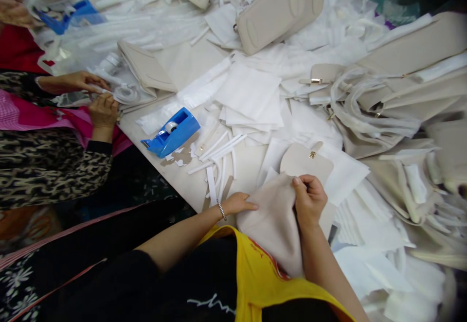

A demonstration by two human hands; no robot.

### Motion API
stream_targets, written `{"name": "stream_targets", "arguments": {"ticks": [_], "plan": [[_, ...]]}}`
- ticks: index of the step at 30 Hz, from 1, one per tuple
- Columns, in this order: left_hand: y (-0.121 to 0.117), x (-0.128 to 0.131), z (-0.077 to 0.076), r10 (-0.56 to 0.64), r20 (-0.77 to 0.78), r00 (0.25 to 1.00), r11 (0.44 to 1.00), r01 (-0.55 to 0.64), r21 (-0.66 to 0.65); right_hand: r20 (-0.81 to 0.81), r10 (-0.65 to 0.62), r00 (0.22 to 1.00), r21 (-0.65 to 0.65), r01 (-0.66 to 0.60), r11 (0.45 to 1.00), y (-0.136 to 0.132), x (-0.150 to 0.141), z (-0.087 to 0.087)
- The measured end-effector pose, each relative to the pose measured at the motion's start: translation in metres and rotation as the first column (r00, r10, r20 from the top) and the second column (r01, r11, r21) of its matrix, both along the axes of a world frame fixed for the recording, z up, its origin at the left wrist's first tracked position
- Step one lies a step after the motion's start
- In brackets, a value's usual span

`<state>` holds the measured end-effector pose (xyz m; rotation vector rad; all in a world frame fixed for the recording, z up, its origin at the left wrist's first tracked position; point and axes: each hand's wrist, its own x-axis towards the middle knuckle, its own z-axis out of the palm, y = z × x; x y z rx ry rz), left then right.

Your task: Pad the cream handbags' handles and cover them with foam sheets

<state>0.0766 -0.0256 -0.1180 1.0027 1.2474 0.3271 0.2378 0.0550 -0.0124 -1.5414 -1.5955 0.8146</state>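
Observation:
A soft beige bag [272, 215], which looks like leather, is held up against my front. My right hand [310, 198] is closed on its upper right edge, thumb on the near side and fingers curled. At its left side, my left hand [239, 204] grips the edge with its thumb on top; the other fingers are largely hidden. Just beyond my right hand lies a beige flap [304, 164] with a gold clasp [313, 154]. White sheets [251, 93] of packing paper are piled around it, and white foam strips [221, 159] lie to the left.
A blue tape dispenser [171, 132] stands near the table's left edge. Beige handbags with wrapped handles [375, 103] crowd the right side, and more beige bags [273, 13] lie at the back. A co-worker's hands [104, 110] handle a wrapped strap at the left.

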Motion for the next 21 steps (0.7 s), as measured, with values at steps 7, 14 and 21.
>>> {"name": "stream_targets", "arguments": {"ticks": [7, 14, 21], "plan": [[0.000, -0.006, -0.009, 0.022, -0.023, 0.999, 0.997, -0.024, -0.074, 0.238, 0.305, 0.922, 0.158, -0.346, 0.925, -0.016, -0.010, -0.002], [0.040, -0.019, 0.013, 0.127, 0.472, 0.872, 0.992, -0.120, -0.046, 0.075, 0.110, 0.991, 0.029, -0.112, 0.993, 0.012, 0.014, -0.002], [0.051, 0.014, 0.011, 0.045, 0.102, 0.994, 0.988, -0.060, 0.143, 0.088, 0.064, 0.994, 0.014, -0.066, 0.998, 0.014, 0.007, -0.014]]}}
